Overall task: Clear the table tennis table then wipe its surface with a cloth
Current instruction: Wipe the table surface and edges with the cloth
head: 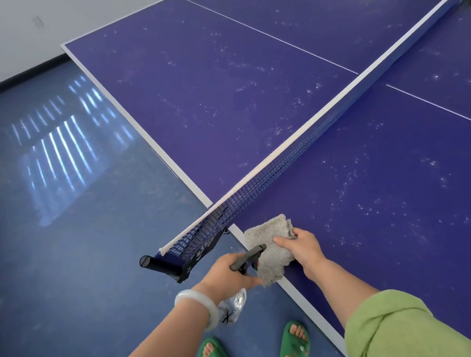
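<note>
A purple-blue table tennis table (223, 90) fills the view, its surface speckled with pale dust marks. My right hand (302, 247) grips a folded grey cloth (268, 241) at the table's near edge, close to the net. My left hand (229, 275) holds a clear spray bottle (234, 306) by its dark trigger head (247, 257), just off the table edge, nozzle pointing toward the cloth. The bottle's body hangs below my wrist, partly hidden.
The net (296, 152) with a white top band crosses the table diagonally; its black clamp post (162, 264) juts out beside my left hand. Blue floor (67, 243) lies to the left, a grey wall behind. My feet in green sandals (293, 346) stand by the edge.
</note>
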`<state>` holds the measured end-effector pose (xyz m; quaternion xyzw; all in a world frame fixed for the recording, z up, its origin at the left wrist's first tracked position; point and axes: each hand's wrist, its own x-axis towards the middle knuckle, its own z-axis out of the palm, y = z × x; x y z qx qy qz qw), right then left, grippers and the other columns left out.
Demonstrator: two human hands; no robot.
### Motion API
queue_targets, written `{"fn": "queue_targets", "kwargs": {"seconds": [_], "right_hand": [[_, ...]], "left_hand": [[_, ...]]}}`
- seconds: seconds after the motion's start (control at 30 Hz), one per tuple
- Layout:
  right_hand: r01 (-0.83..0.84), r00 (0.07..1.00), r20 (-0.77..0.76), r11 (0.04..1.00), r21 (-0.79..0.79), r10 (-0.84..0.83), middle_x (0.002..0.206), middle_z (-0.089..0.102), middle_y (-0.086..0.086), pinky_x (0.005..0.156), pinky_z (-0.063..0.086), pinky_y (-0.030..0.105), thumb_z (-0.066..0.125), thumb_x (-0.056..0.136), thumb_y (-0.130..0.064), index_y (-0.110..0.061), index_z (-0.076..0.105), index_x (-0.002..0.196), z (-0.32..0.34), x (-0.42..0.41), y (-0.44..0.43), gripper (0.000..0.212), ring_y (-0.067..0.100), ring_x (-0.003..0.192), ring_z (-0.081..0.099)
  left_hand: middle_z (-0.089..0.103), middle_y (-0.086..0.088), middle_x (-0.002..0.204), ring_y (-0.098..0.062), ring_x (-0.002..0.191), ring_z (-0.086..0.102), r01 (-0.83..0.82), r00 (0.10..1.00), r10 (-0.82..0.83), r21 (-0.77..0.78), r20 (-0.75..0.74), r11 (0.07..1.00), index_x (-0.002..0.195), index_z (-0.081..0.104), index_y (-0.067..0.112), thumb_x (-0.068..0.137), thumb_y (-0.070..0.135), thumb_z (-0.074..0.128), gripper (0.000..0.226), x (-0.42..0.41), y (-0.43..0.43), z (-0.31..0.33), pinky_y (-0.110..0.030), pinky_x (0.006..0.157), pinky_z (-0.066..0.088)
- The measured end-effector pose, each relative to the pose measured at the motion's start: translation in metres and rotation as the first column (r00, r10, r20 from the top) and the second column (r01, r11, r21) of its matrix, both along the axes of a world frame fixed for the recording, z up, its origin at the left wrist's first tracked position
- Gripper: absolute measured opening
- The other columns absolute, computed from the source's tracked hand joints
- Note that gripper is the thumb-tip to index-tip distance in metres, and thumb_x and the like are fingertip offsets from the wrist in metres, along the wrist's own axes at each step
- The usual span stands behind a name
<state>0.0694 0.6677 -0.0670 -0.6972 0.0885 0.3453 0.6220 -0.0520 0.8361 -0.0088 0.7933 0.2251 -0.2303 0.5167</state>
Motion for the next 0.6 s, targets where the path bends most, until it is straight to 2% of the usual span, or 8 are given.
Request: {"fn": "queue_targets", "kwargs": {"seconds": [0.03,0.13,0.23,0.43,0.6], "right_hand": [[0.002,1.0,-0.001,1.0,0.005,-0.002,0.085,0.077,-0.001,0.056,0.053,0.018,0.076,0.082,-0.005,-0.015,0.073,0.092,0.0,0.0,0.0,0.014,0.012,0.075,0.074],[0.004,1.0,-0.001,1.0,0.011,-0.004,0.086,0.077,-0.001,0.057,0.054,0.019,0.076,0.082,-0.005,-0.014,0.073,0.093,-0.001,-0.001,-0.001,0.015,0.012,0.077,0.074],[-0.004,1.0,0.007,1.0,-0.005,0.004,0.087,0.077,-0.001,0.059,0.053,0.019,0.077,0.082,-0.007,-0.016,0.073,0.092,-0.001,0.0,-0.001,0.014,0.011,0.077,0.074],[-0.009,1.0,0.005,1.0,-0.013,0.009,0.086,0.077,-0.004,0.057,0.052,0.017,0.076,0.082,-0.007,-0.016,0.073,0.092,-0.001,0.0,-0.001,0.013,0.009,0.076,0.073],[-0.011,1.0,0.005,1.0,-0.024,0.011,0.088,0.077,-0.002,0.06,0.053,0.019,0.077,0.082,-0.007,-0.015,0.073,0.093,0.002,0.0,-0.001,0.014,0.011,0.078,0.074]], "left_hand": [[0.055,0.004,0.071,-0.004,0.053,0.047,-0.031,0.999,0.031,0.005,0.014,0.999,0.086,0.066,0.036,0.077,0.024,0.082,0.022,0.003,0.0,0.0,-0.011,0.053,0.039],[0.057,-0.002,0.074,-0.006,0.052,0.049,-0.099,0.995,0.1,-0.014,0.024,0.995,0.102,0.068,0.025,0.078,0.026,0.082,0.028,0.003,0.002,0.002,-0.011,0.052,0.039],[0.056,-0.004,0.072,-0.01,0.055,0.046,-0.087,0.996,0.087,0.007,0.015,0.996,0.101,0.067,0.019,0.08,0.024,0.08,0.025,-0.005,0.003,0.0,-0.015,0.054,0.039],[0.066,0.004,0.066,-0.01,0.063,0.055,-0.157,0.986,0.158,0.03,-0.048,0.987,0.106,0.063,0.031,0.081,0.031,0.079,0.029,-0.023,0.009,-0.006,-0.021,0.066,0.044],[0.061,0.006,0.06,-0.006,0.053,0.051,-0.155,0.988,0.155,0.039,-0.005,0.987,0.099,0.066,0.02,0.082,0.028,0.078,0.023,-0.016,0.01,-0.004,-0.014,0.055,0.041]]}}
